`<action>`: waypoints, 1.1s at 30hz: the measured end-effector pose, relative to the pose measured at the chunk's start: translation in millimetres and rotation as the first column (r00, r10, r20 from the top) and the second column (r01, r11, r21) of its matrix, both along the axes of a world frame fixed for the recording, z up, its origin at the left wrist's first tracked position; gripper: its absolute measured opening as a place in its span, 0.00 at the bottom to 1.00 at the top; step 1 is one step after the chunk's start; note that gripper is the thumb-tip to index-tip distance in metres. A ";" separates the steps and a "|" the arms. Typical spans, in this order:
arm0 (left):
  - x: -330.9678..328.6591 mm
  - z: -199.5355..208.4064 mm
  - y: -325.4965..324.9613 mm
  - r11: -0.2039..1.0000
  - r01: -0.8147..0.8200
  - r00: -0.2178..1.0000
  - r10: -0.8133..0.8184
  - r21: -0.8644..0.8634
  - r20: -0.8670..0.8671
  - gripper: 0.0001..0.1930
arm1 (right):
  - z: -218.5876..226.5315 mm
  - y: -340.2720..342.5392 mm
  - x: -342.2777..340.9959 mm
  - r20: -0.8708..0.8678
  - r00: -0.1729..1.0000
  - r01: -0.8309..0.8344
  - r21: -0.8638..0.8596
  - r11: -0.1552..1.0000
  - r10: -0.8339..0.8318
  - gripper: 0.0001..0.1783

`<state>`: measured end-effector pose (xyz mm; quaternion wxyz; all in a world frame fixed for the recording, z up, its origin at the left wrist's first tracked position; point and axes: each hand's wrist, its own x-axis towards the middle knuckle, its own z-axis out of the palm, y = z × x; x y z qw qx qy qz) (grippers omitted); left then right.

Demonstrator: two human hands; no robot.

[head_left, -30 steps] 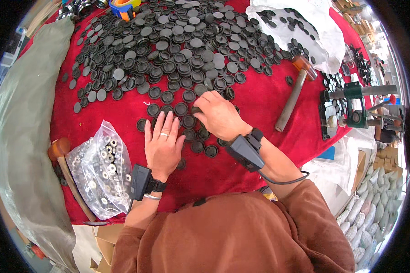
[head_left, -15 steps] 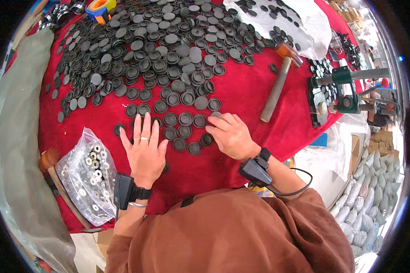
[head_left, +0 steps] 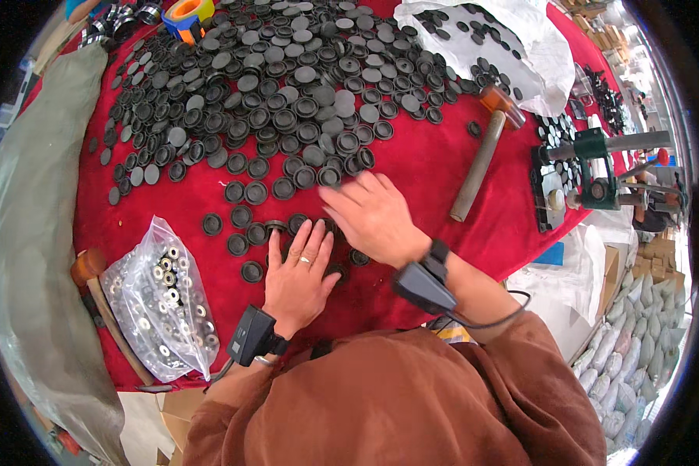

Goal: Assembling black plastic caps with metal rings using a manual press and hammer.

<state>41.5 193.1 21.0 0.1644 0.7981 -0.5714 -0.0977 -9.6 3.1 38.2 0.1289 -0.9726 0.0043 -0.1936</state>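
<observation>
My left hand (head_left: 301, 273) lies palm down with fingers stretched out, resting over several black round caps that it partly covers. Just beyond and to the right, my right hand (head_left: 374, 219) hovers with its fingertips near a black cap (head_left: 329, 175) at the front of the heap. Motion smears those fingers, so whether they hold anything is unclear. A big heap of black caps (head_left: 248, 120) spreads over the red cloth (head_left: 419, 171), some hollow side up, others flat side up. To the left of my left hand sit loose caps (head_left: 238, 245).
A mallet (head_left: 478, 167) lies to the right, another mallet (head_left: 105, 307) at the left beside a clear bag (head_left: 163, 299) of small rings. Far right stands a green hand press (head_left: 590, 167). A white sheet (head_left: 547, 58) and orange tape roll (head_left: 188, 11) lie at the back.
My left hand has slid right over the front caps. My right hand has moved up and left toward the heap; the grey cap at its fingertips no longer shows.
</observation>
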 end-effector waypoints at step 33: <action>102.2 -9.2 -5.5 0.946 -0.319 0.942 0.324 -0.066 0.088 0.26 | -23.2 28.7 75.5 -0.330 0.936 -0.194 -0.185 0.964 0.125 0.29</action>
